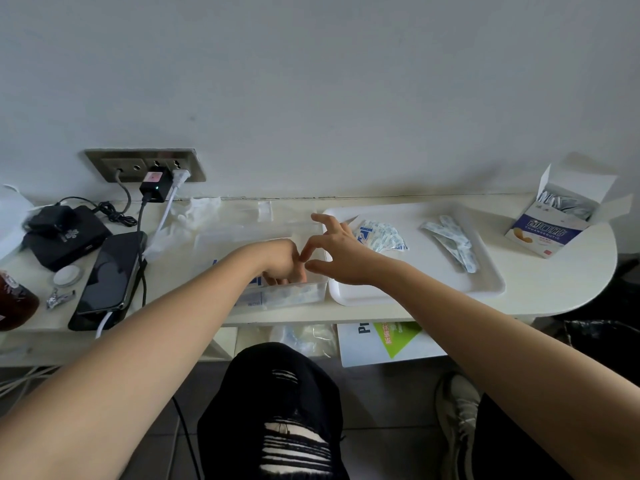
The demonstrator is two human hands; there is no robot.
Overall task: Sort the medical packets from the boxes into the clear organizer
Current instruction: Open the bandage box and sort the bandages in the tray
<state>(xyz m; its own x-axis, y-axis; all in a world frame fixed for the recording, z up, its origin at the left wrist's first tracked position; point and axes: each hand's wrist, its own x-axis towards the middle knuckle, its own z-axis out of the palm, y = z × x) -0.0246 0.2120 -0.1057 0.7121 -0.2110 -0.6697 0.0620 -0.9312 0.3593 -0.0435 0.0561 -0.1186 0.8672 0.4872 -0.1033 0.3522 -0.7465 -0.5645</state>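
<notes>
A clear organizer (313, 294) stands at the front middle of the white shelf, with blue-and-white medical packets (294, 296) inside. My left hand (282, 261) dips into it from above, fingers bent down among the packets; whether they grip one is hidden. My right hand (334, 252) hovers over the organizer's right rim with fingers spread and nothing in it, its fingertips almost touching my left hand. To the right, a white tray (491, 289) holds a heap of square packets (381, 235) and a bunch of long narrow packets (450, 242). An open blue-and-white box (547, 233) with silvery packets stands at the far right.
On the left lie a phone (110, 271) on a cable, a black device (62, 240), a small round tin (67, 276), a nail clipper (59, 298) and a brown bottle (15, 303). A wall socket (145, 164) with plugs sits behind. Clear plastic bags (207, 220) lie at the back.
</notes>
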